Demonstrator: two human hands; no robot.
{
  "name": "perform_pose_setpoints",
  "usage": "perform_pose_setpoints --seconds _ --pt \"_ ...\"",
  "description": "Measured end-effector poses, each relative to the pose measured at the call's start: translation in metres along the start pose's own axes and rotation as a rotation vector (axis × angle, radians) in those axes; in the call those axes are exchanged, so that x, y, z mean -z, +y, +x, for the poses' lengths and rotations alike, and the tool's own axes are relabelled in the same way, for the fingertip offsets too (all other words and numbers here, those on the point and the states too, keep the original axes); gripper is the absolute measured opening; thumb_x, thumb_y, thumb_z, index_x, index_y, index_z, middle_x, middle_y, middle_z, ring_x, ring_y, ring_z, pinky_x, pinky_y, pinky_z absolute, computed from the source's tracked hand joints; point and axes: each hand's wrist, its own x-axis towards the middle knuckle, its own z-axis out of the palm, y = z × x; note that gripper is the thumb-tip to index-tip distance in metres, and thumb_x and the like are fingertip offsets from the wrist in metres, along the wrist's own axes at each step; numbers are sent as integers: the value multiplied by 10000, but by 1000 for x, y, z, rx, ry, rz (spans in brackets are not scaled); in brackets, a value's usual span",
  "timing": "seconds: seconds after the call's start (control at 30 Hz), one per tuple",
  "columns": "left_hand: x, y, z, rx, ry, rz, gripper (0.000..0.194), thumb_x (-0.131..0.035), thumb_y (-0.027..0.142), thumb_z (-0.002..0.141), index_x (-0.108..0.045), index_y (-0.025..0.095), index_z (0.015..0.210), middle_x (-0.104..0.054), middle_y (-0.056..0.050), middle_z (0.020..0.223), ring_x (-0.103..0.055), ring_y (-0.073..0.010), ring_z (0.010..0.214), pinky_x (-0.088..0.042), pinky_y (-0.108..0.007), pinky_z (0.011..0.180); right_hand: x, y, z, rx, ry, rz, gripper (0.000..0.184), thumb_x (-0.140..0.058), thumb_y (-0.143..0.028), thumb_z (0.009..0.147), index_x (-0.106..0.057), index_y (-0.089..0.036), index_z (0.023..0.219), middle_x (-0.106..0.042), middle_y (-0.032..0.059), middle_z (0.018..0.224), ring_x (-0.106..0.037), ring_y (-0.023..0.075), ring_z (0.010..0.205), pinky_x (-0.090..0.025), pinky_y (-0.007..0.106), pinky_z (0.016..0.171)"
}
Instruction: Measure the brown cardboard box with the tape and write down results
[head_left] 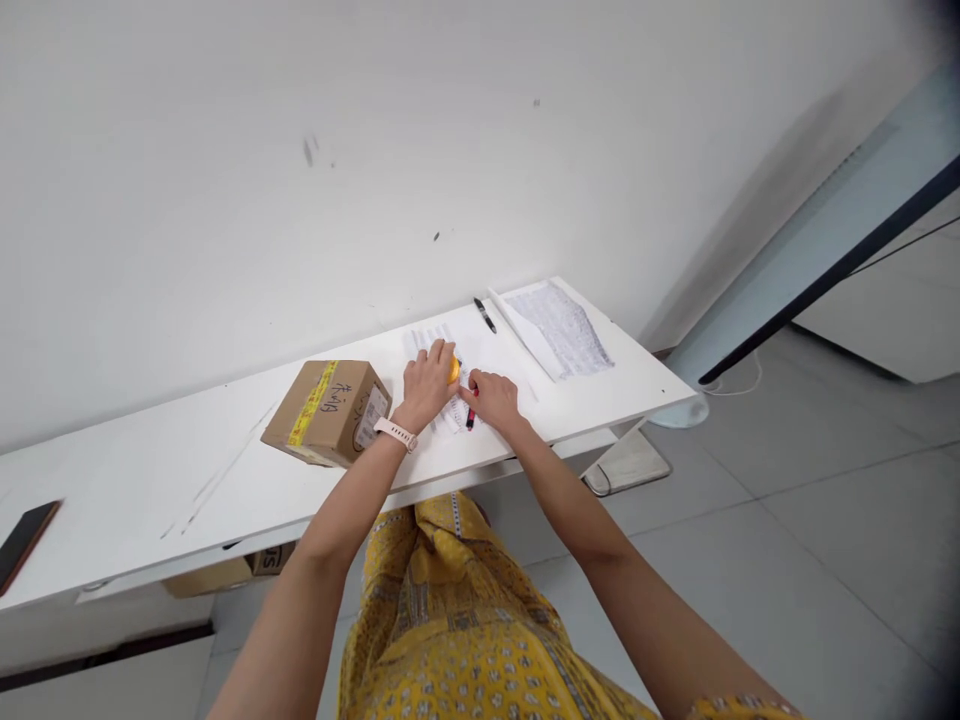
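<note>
My left hand (429, 382) is closed over a small yellow-orange object (454, 370), most of it hidden under the fingers. Close beside it, my right hand (493, 398) has curled fingers, its thumb stretching towards that object. A slim red-and-black object (471, 416) shows just below the right fingers; whether it is gripped or lies on the table cannot be made out. Printed paper (421, 338) lies under and behind both hands. Left of my hands is a taped cardboard box (315, 410) with handwriting and a white label.
The white table (225, 450) runs along the wall. A black pen (484, 315) and a sheet in a clear sleeve (562, 330) lie to the right. A dark flat object (26, 540) is at far left. A bluish panel (817, 230) leans at the right.
</note>
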Motion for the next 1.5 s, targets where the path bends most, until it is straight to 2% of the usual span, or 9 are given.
perform_pose_setpoints --seconds 0.13,0.23,0.3,0.47,0.6,0.83,0.97,1.13,1.5 --pt "-28 -9 -14 14 -33 16 538 -563 151 865 -469 154 1395 -460 -189 1483 -493 -377 1263 -458 -516 981 -1 5 3 -59 31 101 209 -517 -259 874 -644 -202 1031 -726 63 864 -654 218 796 -383 286 672" --pt "-43 -19 -42 29 24 -23 596 -540 111 853 -434 129 1439 -292 -202 1591 -244 -415 1456 -287 -592 1128 -2 10 4 -86 100 271 358 -490 -233 849 -605 -190 1186 -711 26 764 -656 213 714 -415 290 660" --pt "-52 -26 -60 47 51 -145 602 -505 133 873 -411 138 1468 -218 -183 1625 -159 -397 1492 -245 -575 1164 -2 13 3 -81 178 396 389 -424 -233 874 -596 -179 1219 -700 14 715 -655 209 667 -447 299 667" --pt "-62 -36 -78 102 51 -368 749 -519 124 818 -312 174 1536 -91 -118 1668 -130 -363 1508 -209 -544 1199 -6 22 3 -48 342 609 398 -338 -206 888 -643 -182 1142 -763 65 945 -708 215 836 -518 328 767" --pt "-62 -40 -75 139 18 -465 836 -496 42 740 -301 180 1541 -34 -98 1675 -126 -320 1519 -210 -516 1208 -13 25 10 -7 320 508 447 -402 -151 808 -630 -212 1188 -749 55 1104 -696 229 945 -490 394 911" --pt "-78 -43 -76 141 94 -510 905 -430 -38 726 -251 265 1559 52 -25 1676 -50 -295 1528 -158 -560 1219 -32 26 18 -156 362 351 264 -533 -322 860 -587 -236 1104 -709 62 1180 -569 289 1242 -214 567 1134" --pt "-81 -42 -75 147 110 -504 922 -419 -57 717 -245 270 1561 28 -24 1677 -41 -302 1528 -153 -569 1224 -33 25 17 -301 418 322 313 -535 -384 867 -540 -217 1132 -643 106 1312 -512 310 1307 -296 558 1096" --pt "-76 -43 -72 142 90 -519 944 -422 -71 698 -251 278 1558 4 -20 1677 -61 -309 1526 -168 -586 1216 -30 19 17 -353 396 342 341 -530 -387 884 -525 -192 1163 -611 150 1351 -554 302 1263 -422 504 1032" --pt "-78 -43 -67 87 81 -472 888 -432 -41 726 -241 201 1559 80 -83 1670 -37 -312 1528 -145 -584 1214 -33 24 21 -298 429 296 337 -516 -254 835 -541 -180 1163 -639 142 1286 -565 297 1215 -415 471 1035"
